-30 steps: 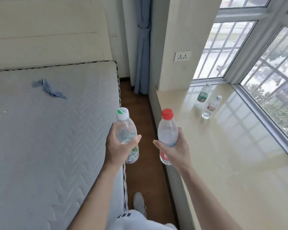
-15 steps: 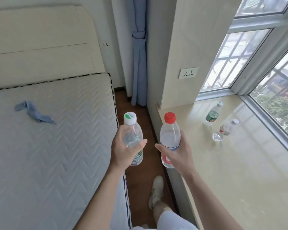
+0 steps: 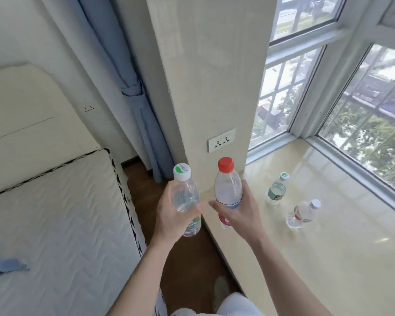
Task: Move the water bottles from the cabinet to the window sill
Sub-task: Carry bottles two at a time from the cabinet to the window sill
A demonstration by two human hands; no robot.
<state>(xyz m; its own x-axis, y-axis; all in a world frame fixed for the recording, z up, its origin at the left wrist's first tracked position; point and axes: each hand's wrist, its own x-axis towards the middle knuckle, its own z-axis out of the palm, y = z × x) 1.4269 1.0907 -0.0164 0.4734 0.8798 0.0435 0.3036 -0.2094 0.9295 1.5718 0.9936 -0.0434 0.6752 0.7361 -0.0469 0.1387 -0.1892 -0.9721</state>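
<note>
My left hand (image 3: 172, 218) grips a clear water bottle with a white and green cap (image 3: 183, 190), held upright over the floor gap beside the sill. My right hand (image 3: 238, 216) grips a red-capped water bottle (image 3: 228, 189), upright at the near left edge of the glossy beige window sill (image 3: 328, 247). Two more bottles stand on the sill further in: a green-labelled bottle (image 3: 276, 190) and a smaller red-labelled bottle (image 3: 303, 214) that leans to the right. The cabinet is out of view.
A bare white mattress (image 3: 55, 224) lies at the left with a blue cloth (image 3: 5, 266) on it. Brown floor runs between bed and sill. A wall column with a socket (image 3: 221, 140), a tied blue curtain (image 3: 137, 110) and window panes (image 3: 374, 124) stand ahead.
I have walked forward along the gap and my view has tilted up. The sill and its two bottles are nearer. Both hands keep their bottles in the same pose.
</note>
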